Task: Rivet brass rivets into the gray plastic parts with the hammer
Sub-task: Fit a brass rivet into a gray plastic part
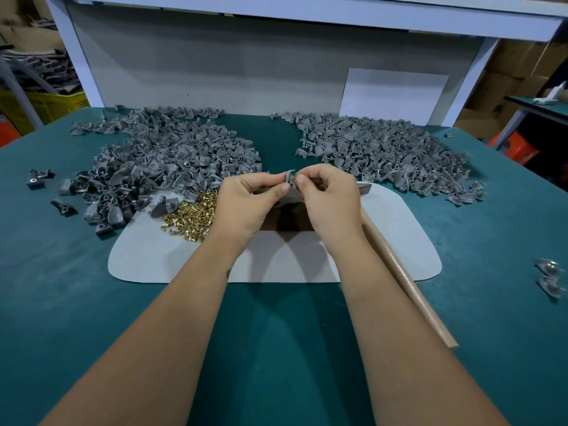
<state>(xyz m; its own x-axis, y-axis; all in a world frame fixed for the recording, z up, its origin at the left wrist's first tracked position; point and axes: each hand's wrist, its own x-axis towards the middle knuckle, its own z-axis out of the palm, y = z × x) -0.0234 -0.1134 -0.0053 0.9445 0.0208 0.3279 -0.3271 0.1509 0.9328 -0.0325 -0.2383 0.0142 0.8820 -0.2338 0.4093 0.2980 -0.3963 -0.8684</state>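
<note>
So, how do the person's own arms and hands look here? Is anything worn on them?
Both forearms are bare as far as the view shows: no sleeves, gloves, watch or rings are visible. The left hand and the right hand have short, unpainted nails on their fingers. A small dark mark sits on the left forearm, near the wrist.

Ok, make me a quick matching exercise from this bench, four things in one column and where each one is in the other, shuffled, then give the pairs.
Things:
1. brass rivets
2. hammer
3. gray part
4. white mat

Places:
A. flat on the green table
B. pinched between left hand and right hand
C. heaped on the mat's left part
D. lying along the mat's right side, handle toward the person

Pairs: 1-C, 2-D, 3-B, 4-A
</note>
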